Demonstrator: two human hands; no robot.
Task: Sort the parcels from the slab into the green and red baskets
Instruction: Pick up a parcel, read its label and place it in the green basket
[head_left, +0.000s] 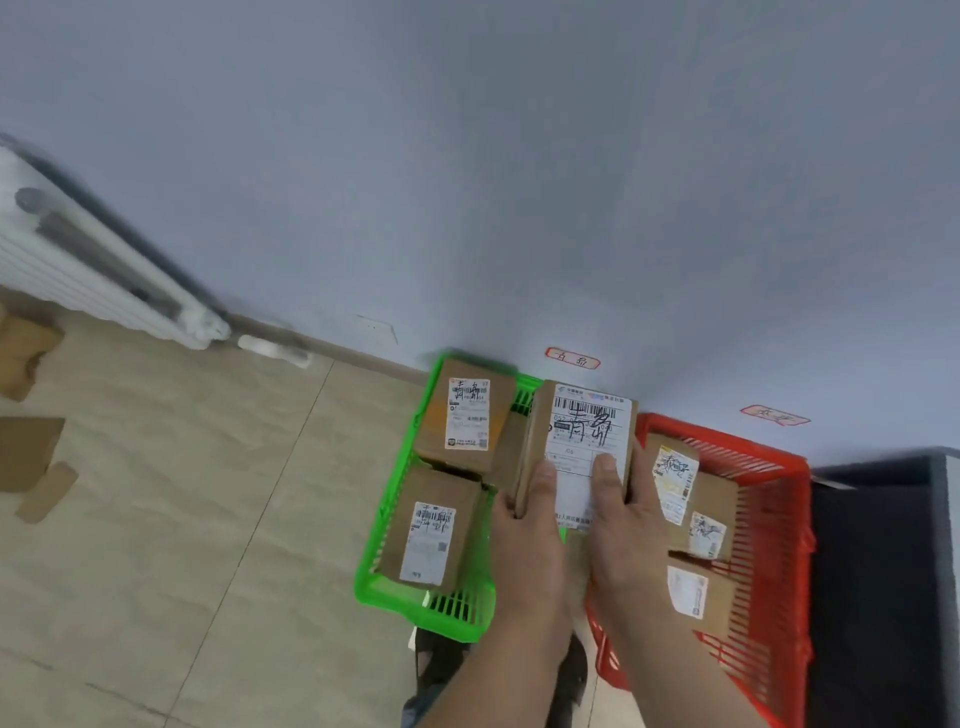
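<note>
I hold a brown cardboard parcel (584, 431) with a white shipping label in both hands, above the gap between the two baskets. My left hand (527, 530) grips its left edge, thumb on top. My right hand (621, 519) grips its right side, thumb on the label. The green basket (384, 582) stands on the floor at the left and holds two labelled parcels (467, 413) (434, 530). The red basket (779, 545) at the right holds several labelled parcels (691, 519).
Both baskets stand against a pale wall with two small red tags (572, 358) (774, 415) above them. A dark slab or cabinet (883, 571) borders the red basket on the right. A white radiator (78, 260) and loose cardboard pieces (26, 415) lie at the left on the tiled floor.
</note>
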